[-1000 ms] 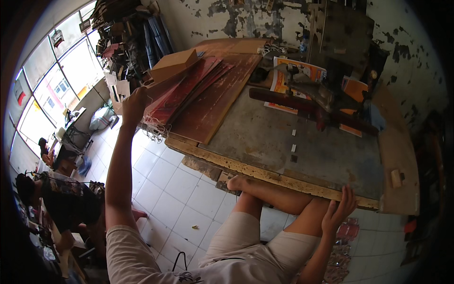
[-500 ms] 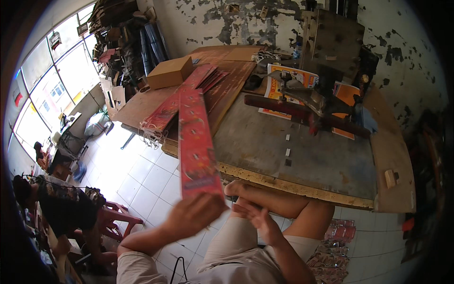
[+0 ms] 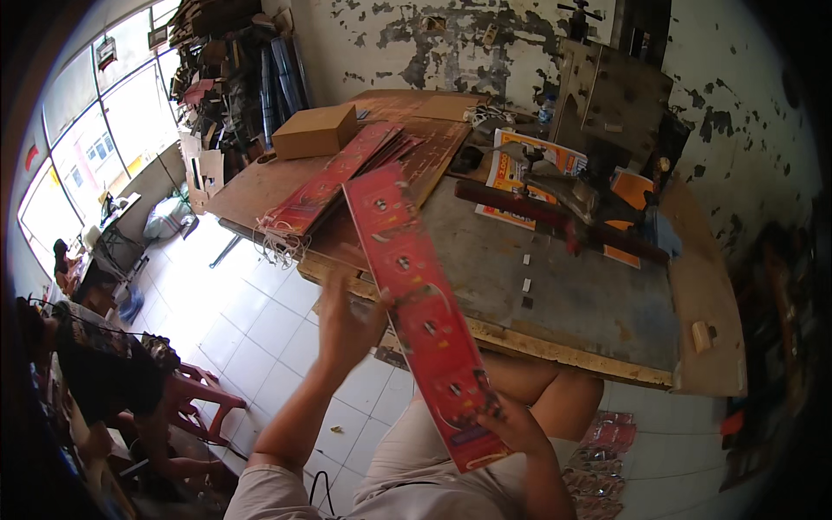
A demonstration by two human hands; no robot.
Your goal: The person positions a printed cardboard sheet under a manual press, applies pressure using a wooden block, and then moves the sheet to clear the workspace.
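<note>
A long red printed cardboard strip (image 3: 433,334) slants in front of me, its upper end over the table and its lower end above my lap. My right hand (image 3: 517,426) grips the strip near its lower right edge. Beside the strip's left edge is my left hand (image 3: 347,329), thumb raised and apart from the fingers. Its fingertips reach the strip's edge, and part of them is hard to make out. More red printed strips (image 3: 334,178) lie stacked on the table's left part, with pale string (image 3: 282,244) at their near end.
A brown box (image 3: 314,130) stands behind the stack. On the grey tabletop (image 3: 581,303), a dark red metal bar (image 3: 555,217) belongs to a clamp-like machine over orange printed sheets (image 3: 529,165). A person (image 3: 113,364) sits at left near a red stool (image 3: 204,399). Shiny packets (image 3: 607,446) lie on the floor.
The strip has tilted, its lower end swinging right and toward me. My right hand has taken that end. My left hand has let go there and moved up beside the left edge.
</note>
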